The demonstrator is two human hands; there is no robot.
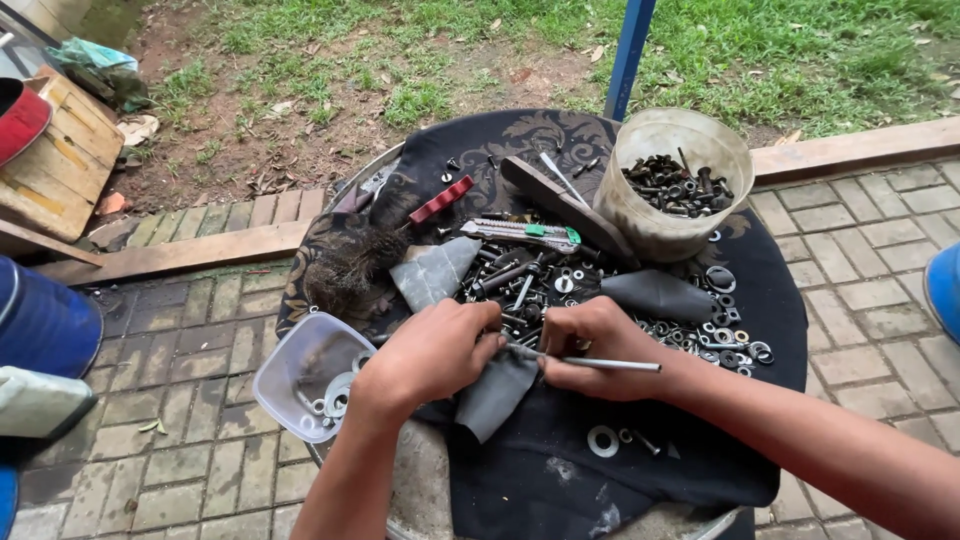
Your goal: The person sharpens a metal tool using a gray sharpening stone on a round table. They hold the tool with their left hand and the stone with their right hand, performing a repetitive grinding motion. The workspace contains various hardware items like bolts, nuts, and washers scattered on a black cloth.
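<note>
Your right hand (595,345) and left hand (440,350), fingers closed, grip one metal rod (600,363) mid-surface, hardware pile (560,285) crowding ahead, near edge open.

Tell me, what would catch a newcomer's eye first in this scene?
First, the two bare hands at the centre: the left hand pinches a grey scrap of cloth while the right hand grips a thin metal rod. Around them a heap of dark bolts, nuts and washers litters the black cloth-covered round table. At the back right stands a cloudy plastic bucket of hardware.
</note>
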